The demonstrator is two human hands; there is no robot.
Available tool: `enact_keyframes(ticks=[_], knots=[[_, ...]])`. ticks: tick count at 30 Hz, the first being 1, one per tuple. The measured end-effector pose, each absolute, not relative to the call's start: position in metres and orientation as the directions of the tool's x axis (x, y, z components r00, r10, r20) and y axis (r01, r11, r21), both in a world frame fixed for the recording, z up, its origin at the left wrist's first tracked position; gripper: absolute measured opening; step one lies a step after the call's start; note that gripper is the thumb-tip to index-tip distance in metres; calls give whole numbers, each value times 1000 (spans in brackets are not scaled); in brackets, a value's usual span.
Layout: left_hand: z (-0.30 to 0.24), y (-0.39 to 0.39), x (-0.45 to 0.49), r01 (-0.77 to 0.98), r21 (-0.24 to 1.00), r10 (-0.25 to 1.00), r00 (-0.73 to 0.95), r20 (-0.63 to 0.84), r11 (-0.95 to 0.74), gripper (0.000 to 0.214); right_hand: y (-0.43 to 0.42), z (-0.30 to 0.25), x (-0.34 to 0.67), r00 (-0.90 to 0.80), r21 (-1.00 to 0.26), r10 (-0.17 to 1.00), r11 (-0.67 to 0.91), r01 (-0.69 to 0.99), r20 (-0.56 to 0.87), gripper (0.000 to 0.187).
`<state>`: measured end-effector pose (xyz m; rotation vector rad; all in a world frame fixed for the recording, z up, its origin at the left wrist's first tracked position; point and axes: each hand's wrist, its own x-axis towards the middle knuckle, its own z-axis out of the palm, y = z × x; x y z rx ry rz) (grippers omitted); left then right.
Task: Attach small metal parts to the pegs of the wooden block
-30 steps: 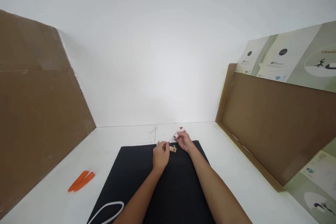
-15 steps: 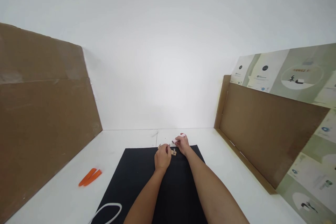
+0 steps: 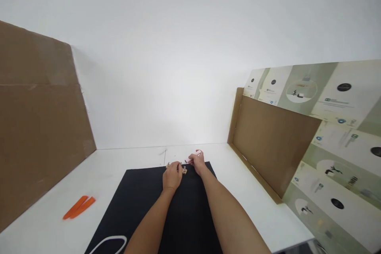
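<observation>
White tabletop (image 3: 125, 158), black mat (image 3: 184, 222) lying on it, reaching the far side near the back wall. Two orange strips (image 3: 79, 207) side by side on bare tabletop, left of mat. White cord loop (image 3: 110, 237) on mat, near edge. Small tan part (image 3: 185, 171) on mat, close to far edge.

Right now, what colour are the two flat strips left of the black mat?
Bright orange strips, clearest in the head view.

Single head-worn camera: faces forward and down from the near end of the desk (image 3: 253, 214), overlooking the left hand (image 3: 172, 176) and right hand (image 3: 198, 162) from above.
</observation>
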<state>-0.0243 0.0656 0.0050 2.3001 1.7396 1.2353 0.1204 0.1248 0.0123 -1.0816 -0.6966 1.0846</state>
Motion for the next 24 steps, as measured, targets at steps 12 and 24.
enact_keyframes(ticks=[12, 24], knots=[[12, 69, -40, 827, 249, 724, 248, 644, -505, 23, 104, 29, 140, 463, -951, 886, 116, -288, -32, 62], [16, 61, -46, 786, 93, 600, 384, 702, -612, 23, 81, 30, 120, 507, -925, 861, 159, -346, -42, 59]])
